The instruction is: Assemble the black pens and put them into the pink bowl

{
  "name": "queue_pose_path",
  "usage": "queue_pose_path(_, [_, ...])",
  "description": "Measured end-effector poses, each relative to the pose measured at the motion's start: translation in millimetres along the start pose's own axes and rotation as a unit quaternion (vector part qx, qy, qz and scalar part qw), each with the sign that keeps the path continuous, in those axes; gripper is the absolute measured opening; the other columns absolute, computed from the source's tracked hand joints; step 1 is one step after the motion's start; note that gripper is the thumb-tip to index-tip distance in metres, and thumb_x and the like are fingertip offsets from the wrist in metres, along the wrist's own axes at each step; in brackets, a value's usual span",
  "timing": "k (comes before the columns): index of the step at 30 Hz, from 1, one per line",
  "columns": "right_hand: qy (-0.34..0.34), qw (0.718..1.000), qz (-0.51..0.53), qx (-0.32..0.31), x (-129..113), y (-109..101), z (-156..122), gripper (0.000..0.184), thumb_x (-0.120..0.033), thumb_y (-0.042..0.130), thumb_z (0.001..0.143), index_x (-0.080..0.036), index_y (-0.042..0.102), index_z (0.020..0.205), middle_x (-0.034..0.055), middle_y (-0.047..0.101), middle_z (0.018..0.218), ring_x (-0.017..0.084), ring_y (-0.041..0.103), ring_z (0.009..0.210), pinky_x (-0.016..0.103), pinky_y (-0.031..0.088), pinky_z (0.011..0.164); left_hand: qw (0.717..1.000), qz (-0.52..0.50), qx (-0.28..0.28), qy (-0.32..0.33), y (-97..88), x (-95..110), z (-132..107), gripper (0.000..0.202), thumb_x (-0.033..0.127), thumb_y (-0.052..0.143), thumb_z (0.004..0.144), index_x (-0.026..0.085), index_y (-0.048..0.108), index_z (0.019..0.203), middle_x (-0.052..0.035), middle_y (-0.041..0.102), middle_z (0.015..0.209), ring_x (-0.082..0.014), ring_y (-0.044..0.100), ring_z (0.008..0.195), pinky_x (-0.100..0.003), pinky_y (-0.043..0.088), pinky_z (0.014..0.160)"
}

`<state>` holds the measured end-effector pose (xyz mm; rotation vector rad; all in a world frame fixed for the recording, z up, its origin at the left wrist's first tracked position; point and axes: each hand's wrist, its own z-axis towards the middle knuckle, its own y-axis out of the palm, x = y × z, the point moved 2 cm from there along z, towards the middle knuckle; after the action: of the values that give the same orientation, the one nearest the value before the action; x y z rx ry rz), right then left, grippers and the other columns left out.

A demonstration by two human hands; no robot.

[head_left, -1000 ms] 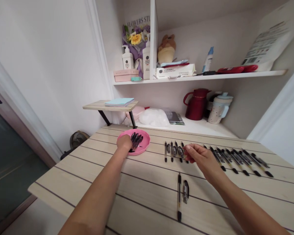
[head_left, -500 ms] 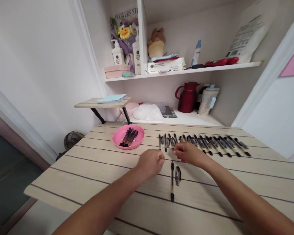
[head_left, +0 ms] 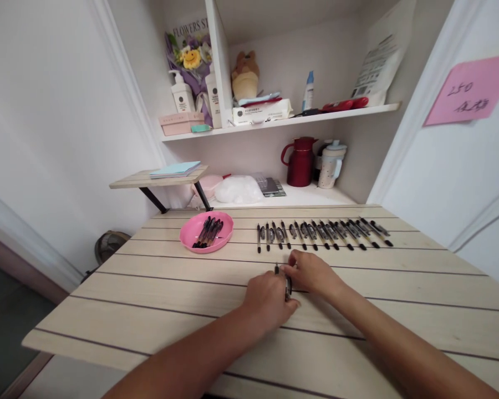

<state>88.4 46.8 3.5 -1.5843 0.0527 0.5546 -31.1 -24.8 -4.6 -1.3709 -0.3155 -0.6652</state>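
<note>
My left hand is closed over a black gel pen on the table. Its dark upper end shows above my knuckles, while the lower barrel is hidden. Just right of it lies a separate clear-and-black pen cap, between my left thumb and fingers. My right hand is pinched, with its fingertips at the upper end of the cap; their exact hold is partly hidden. Beyond my hands, a row of uncapped pens lies with loose caps between them.
A pink dish holding several pens stands on the slatted wooden table at left. Behind it is a small raised stand with blue paper. A red jug and a pale cup stand at the back, under a shelf.
Both hands have come nearer me, from close to the row to the single pen and its cap. My left hand now covers most of that pen. The view has shifted rightward.
</note>
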Motion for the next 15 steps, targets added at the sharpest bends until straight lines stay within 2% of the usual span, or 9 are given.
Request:
queue_pose_path(3, [-0.009, 1.000, 0.007, 0.004, -1, 7, -4, 0.020, -0.035, 0.051, 0.073, -0.018, 0.059, 0.080, 0.0091, 0.066, 0.076, 0.021, 0.059, 0.075, 0.027, 0.033, 0.059, 1.000, -0.003, 0.009, 0.006, 4.6, -1, 0, 0.014, 0.024, 0.060, 0.062, 0.021, 0.049, 0.053, -0.0036, 0.047, 0.060, -0.0227, 0.051, 0.069, -0.033, 0.033, 0.068])
queue_pose_path(8, [-0.015, 1.000, 0.011, 0.001, 4, 11, -4, 0.014, -0.028, 0.049, 0.072, -0.019, 0.059, 0.075, 0.0079, 0.065, 0.075, 0.020, 0.058, 0.073, 0.026, 0.032, 0.059, 1.000, 0.003, 0.011, 0.008, 4.6, -5, 1, 0.008, 0.018, 0.054, 0.067, 0.020, 0.055, 0.058, -0.0049, 0.048, 0.065, -0.0219, 0.051, 0.071, -0.034, 0.034, 0.070])
queue_pose_path(11, [-0.006, 1.000, 0.003, 0.008, 11, 10, -1, 0.016, -0.031, 0.048, 0.073, -0.019, 0.059, 0.075, 0.0082, 0.065, 0.074, 0.020, 0.058, 0.073, 0.026, 0.032, 0.058, 0.997, 0.076, -0.018, 0.014, -0.5, -2, 0, 0.007, 0.022, 0.053, 0.070, 0.019, 0.059, 0.067, -0.0068, 0.051, 0.075, -0.0219, 0.052, 0.075, -0.033, 0.036, 0.069])
queue_pose_path(15, [0.015, 0.999, -0.011, 0.028, 21, 5, 2, 0.018, -0.034, 0.048, 0.073, -0.019, 0.058, 0.074, 0.0081, 0.065, 0.074, 0.020, 0.058, 0.072, 0.026, 0.031, 0.056, 0.979, 0.190, -0.079, -0.005, -9.3, 1, 2, 0.014, 0.022, 0.046, 0.076, 0.019, 0.060, 0.078, -0.0078, 0.053, 0.086, -0.0210, 0.052, 0.078, -0.031, 0.038, 0.065])
